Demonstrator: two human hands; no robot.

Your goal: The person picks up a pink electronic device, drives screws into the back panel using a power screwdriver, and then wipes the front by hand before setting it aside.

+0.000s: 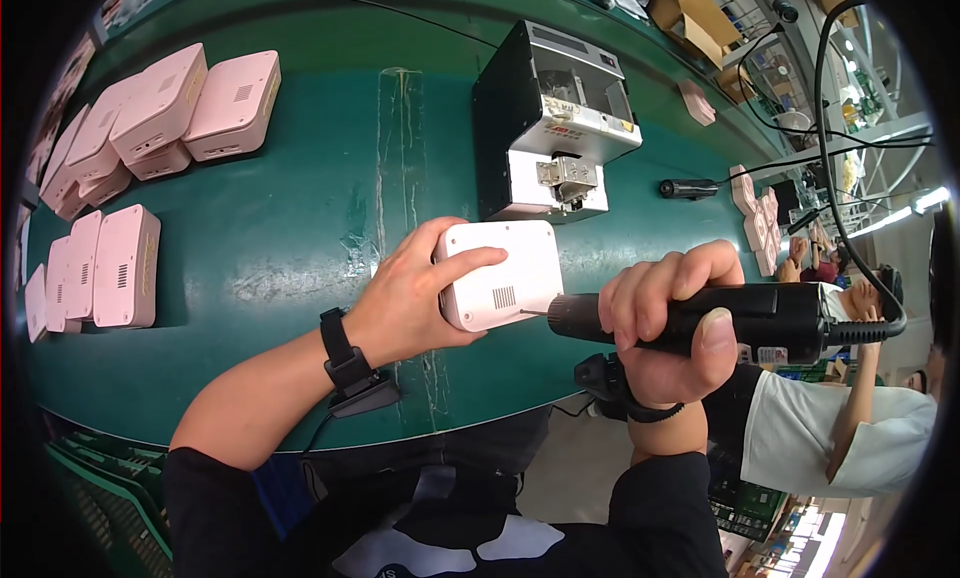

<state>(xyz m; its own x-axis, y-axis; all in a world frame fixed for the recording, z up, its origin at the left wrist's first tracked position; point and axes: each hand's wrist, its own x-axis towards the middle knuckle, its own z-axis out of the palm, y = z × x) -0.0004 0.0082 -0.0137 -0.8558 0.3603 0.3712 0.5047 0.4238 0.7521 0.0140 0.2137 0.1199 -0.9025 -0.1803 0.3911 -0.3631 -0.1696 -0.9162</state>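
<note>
The left hand (402, 286), partly hidden, gripped the pink box (512, 278) at its right, while the right hand (648, 306) clasped a black screwdriver (765, 313).

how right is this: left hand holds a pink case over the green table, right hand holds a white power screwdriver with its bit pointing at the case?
Not quite: the head view shows the power screwdriver in the right hand is black, not white. The rest stands: the left hand holds a pink case over the green table, and the bit points at the case.
</note>
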